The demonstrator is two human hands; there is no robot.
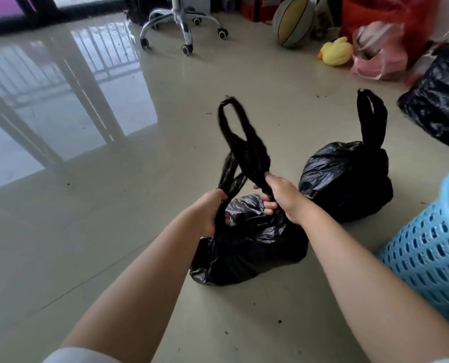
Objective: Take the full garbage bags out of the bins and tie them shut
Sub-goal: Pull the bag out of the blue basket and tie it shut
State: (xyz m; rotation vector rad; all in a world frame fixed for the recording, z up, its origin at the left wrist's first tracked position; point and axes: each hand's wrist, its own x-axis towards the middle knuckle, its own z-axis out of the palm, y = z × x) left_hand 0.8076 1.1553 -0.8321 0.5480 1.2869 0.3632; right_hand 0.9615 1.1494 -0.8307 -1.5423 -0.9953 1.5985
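Head view: your left hand (209,211) grips one handle (228,179) of the black bag (247,247) on the floor (113,205), and your right hand (281,197) grips the other. A second bag (346,179) sits just behind, near the blue basket (427,247) on your right.
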